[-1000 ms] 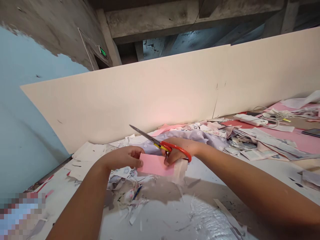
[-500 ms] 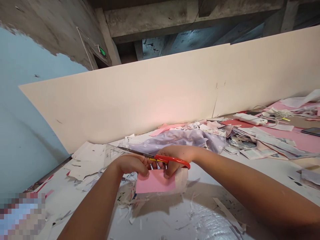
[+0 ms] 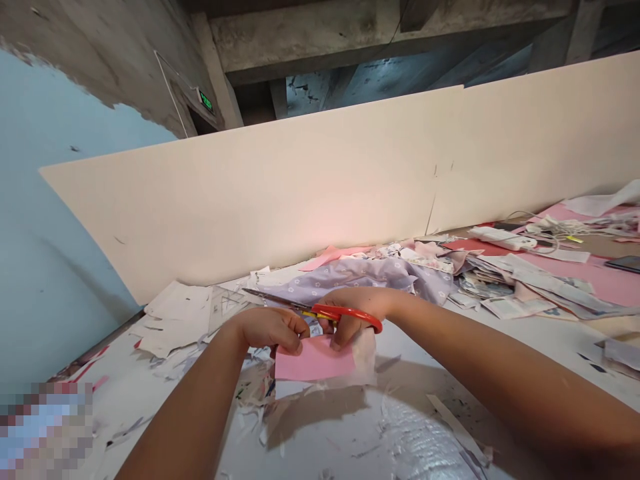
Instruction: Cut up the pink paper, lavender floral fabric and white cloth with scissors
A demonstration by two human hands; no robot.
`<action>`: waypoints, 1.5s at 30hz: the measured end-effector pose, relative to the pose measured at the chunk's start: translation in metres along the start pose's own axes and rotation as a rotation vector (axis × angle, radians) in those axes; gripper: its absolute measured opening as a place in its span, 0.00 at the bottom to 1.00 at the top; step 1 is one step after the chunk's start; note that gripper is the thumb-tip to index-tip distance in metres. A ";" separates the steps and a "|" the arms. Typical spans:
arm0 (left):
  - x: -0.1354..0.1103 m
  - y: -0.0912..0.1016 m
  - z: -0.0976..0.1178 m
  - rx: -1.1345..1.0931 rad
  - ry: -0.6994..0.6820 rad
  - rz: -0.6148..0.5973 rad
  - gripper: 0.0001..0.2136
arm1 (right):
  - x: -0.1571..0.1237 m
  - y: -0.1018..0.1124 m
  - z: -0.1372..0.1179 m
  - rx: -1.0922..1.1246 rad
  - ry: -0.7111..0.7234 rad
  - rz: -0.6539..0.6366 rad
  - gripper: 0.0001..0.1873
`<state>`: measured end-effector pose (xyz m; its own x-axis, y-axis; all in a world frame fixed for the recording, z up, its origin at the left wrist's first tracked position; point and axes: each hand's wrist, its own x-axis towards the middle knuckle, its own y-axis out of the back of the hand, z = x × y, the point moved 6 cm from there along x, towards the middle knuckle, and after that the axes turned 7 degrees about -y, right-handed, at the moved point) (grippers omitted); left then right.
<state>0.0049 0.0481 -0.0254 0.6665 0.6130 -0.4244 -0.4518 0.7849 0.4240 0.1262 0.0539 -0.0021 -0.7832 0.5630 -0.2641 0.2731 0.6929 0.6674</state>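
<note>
A small pink sheet, backed by a whitish translucent layer, hangs between my two hands above the table. My left hand pinches its upper left corner between thumb and fingers. At the upper right, my right hand pinches the same sheet with thumb and fingertips. Red-handled scissors also hang in my right hand, looped over the thumb side, their dark blades pointing left over my left hand. Whether the sheet is paper or cloth I cannot tell.
Lavender flowered fabric lies crumpled behind my hands. White paper pieces and a clear ruler are at left. Stacked scraps, a white power strip and a phone are at right. A tall cream board stands along the back.
The pink sheet's lower edge has lifted and tilted, with more of the white layer showing beneath. My left fingers have curled in, and the gap between my hands is slightly wider.
</note>
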 end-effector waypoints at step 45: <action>-0.003 -0.011 0.016 -0.183 -0.107 -0.070 0.05 | -0.016 0.017 -0.006 0.018 -0.036 0.110 0.16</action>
<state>0.0172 0.0365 -0.0158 0.7550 0.5507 -0.3560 -0.4956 0.8347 0.2401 0.1396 0.0540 0.0178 -0.7272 0.6518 -0.2151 0.3663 0.6336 0.6815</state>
